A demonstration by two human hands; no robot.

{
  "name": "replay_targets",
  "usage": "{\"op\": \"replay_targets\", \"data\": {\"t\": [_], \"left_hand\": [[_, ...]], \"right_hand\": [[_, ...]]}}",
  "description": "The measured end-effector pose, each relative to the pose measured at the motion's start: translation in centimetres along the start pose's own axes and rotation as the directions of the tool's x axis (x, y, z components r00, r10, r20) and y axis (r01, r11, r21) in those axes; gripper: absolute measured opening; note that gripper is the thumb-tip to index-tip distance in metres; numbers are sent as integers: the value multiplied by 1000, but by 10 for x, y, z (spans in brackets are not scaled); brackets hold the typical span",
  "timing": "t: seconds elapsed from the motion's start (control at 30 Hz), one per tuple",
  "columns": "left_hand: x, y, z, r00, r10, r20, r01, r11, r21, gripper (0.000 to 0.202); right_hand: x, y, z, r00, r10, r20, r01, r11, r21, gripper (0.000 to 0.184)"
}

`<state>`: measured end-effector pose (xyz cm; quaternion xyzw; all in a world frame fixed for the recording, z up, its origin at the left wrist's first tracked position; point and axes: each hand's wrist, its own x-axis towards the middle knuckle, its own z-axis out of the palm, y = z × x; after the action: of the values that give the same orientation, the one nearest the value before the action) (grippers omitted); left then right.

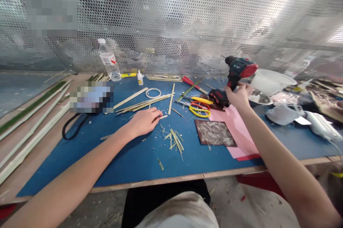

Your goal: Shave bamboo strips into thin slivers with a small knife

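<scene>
Right grip (238,96) snug around a cordless drill (239,69) (left grip (144,121) loose, on the blue tabletop (80,163))

Blue-topped wooden workbench (134,165), littered with pale bamboo strips (143,103) at twelve o'clock; yellow-and-red-handled scissors (199,108) at one o'clock; a dark brown rectangular mat (214,133) overlapping pink paper sheets (241,138) at two o'clock; a clear plastic water bottle (108,60) upright at eleven o'clock.

Blk-red cordless drill (237,76) tilted in R hand (238,96), bamboo sliver (163,116) by L hand (144,121)
</scene>
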<state>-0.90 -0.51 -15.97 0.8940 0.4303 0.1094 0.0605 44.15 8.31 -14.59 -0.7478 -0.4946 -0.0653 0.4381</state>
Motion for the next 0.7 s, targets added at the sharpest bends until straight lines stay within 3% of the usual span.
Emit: {"op": "replay_targets", "data": {"t": [0.07, 0.13, 0.17, 0.23, 0.27, 0.3, 0.4, 0.53, 0.63, 0.7], "left_hand": [[1, 0, 2, 999, -23, -35, 24, 999, 21, 35], [3, -1, 3, 996, -50, -78, 52, 998, 31, 36], [3, -1, 3, 993, -60, -106, 64, 998, 30, 35], [5, -1, 1, 982, -76, -173, 80, 997, 19, 35], [5, -1, -2, 974, -84, -208, 88, 996, 11, 34], [6, 0, -5, 966, -92, -241, 95, 995, 1, 34], [5, 4, -19, 944, -106, -313, 99, 994, -36, 31], [3, 12, -45, 933, -90, -348, 81, 996, -40, 28], [7, 22, -61, 939, -66, -337, 75, 997, 14, 28], [14, 31, -68, 951, -30, -309, 54, 996, 71, 30]], "right_hand": [[-46, -17, -23, 996, -91, 9, 91, 996, 26, 75], [-108, -40, -47, 936, -330, 125, 315, 941, 125, 69], [-141, -53, -58, 854, -452, 258, 407, 889, 209, 68], [-203, -75, -74, 602, -623, 499, 503, 782, 369, 81], [-228, -85, -77, 492, -657, 571, 520, 748, 412, 89], [-248, -92, -79, 422, -674, 606, 537, 724, 432, 97], [-276, -107, -71, 377, -646, 664, 537, 736, 412, 104], [-274, -129, -47, 345, -644, 683, 524, 736, 429, 105], [-286, -164, -31, 310, -681, 663, 544, 700, 464, 103], [-310, -198, -26, 270, -740, 617, 587, 634, 503, 97]]}}
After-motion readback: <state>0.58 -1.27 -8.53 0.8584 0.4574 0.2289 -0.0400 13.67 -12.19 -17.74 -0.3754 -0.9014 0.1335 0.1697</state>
